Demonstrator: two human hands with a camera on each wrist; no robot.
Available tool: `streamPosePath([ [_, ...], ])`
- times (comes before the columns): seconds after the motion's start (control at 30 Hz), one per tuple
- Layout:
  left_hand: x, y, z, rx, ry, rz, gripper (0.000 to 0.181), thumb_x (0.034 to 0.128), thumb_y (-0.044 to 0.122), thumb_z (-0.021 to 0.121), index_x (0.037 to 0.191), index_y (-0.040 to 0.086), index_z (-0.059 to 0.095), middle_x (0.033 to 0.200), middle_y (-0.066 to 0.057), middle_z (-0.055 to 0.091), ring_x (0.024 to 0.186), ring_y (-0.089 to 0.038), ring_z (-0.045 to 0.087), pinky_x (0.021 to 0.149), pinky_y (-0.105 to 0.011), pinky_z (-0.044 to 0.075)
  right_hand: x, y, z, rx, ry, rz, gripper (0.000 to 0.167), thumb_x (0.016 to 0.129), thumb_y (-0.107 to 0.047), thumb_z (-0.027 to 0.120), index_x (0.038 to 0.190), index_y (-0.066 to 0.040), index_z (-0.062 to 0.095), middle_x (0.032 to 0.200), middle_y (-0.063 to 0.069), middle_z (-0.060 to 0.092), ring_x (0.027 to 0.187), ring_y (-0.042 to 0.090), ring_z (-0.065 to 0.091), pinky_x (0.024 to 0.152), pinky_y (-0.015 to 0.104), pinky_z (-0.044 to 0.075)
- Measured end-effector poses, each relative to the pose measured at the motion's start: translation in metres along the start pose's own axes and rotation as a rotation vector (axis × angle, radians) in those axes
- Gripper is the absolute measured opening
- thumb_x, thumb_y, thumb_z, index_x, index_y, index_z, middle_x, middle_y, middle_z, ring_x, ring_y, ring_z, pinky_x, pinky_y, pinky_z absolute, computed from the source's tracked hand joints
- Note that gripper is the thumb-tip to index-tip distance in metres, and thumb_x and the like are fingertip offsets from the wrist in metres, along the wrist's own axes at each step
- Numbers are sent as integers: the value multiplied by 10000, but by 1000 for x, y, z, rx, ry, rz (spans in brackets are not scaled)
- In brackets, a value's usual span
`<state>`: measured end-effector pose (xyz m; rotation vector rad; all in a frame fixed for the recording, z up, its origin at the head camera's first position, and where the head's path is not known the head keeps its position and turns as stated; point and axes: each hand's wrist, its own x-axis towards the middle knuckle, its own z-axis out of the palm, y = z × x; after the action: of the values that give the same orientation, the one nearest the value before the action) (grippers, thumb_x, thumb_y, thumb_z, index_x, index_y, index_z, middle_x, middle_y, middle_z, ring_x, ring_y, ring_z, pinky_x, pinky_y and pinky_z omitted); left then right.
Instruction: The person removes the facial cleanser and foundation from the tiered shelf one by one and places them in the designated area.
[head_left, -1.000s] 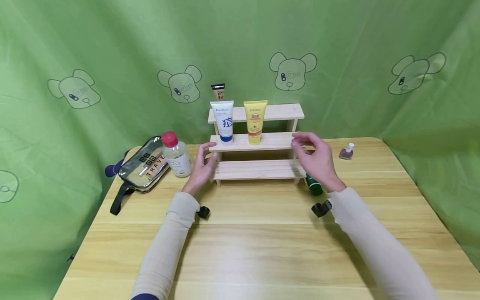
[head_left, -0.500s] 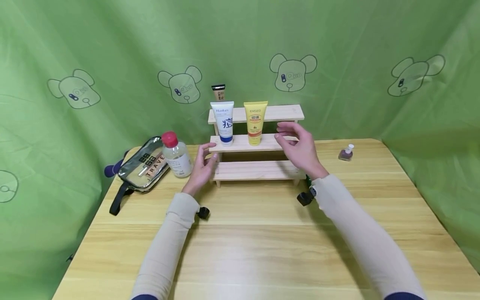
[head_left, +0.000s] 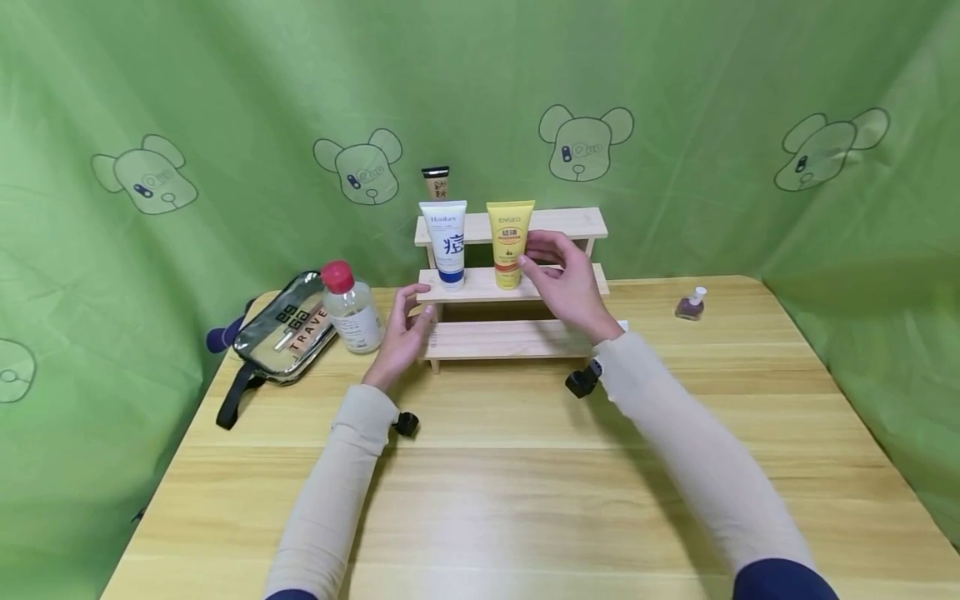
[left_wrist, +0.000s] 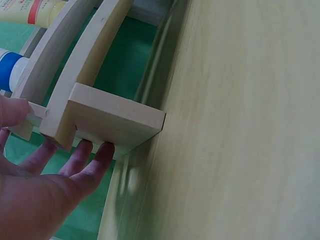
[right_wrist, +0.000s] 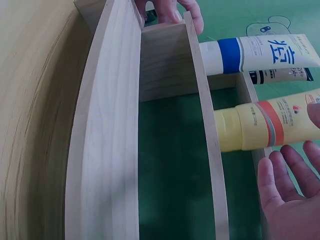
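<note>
A wooden three-tier stand (head_left: 513, 336) sits at the back of the table. On its middle tier, a white tube (head_left: 446, 242) with a blue band and a yellow tube (head_left: 510, 246) stand upright on their caps. My left hand (head_left: 406, 333) touches the stand's left end; in the left wrist view its fingertips (left_wrist: 106, 150) lie against the side board. My right hand (head_left: 568, 287) is at the yellow tube's right side, thumb in front, fingers spread and relaxed in the right wrist view. Contact there cannot be told. A black-capped tube (head_left: 437, 183) shows behind the white one.
Left of the stand are a red-capped clear bottle (head_left: 352, 312) and a clear travel pouch (head_left: 288, 329) with a black strap. A small purple nail polish bottle (head_left: 691, 305) stands to the right. Green curtain (head_left: 712, 208) hangs behind the table.
My right hand has moved left from the stand's right end to the yellow tube. The green object it passed over is now covered by my arm. My left hand stays put.
</note>
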<state>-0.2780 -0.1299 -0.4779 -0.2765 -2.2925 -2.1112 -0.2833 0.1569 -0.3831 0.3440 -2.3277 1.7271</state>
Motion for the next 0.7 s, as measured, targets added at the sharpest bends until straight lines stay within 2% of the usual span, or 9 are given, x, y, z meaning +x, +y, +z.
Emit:
streamPosePath([
  [0.37, 2, -2, 0, -3, 9, 6, 403, 1135, 128, 534, 1521, 222, 467, 1556, -207, 553, 1312, -559, 608, 990, -399, 522, 9, -5, 10, -2, -7, 30, 524, 1067, -172, 713, 1541, -35, 536, 1500, 200, 648, 1386, 330, 640, 1189, 464, 535],
  [0.7, 2, -1, 0, 0, 9, -2, 401, 1140, 132, 534, 1528, 210, 467, 1576, -195, 548, 1331, -535, 614, 1038, -420, 511, 18, -6, 14, -13, -113, 93, 525, 1118, -180, 621, 1603, -64, 458, 1584, 195, 585, 1515, 332, 541, 1287, 495, 439],
])
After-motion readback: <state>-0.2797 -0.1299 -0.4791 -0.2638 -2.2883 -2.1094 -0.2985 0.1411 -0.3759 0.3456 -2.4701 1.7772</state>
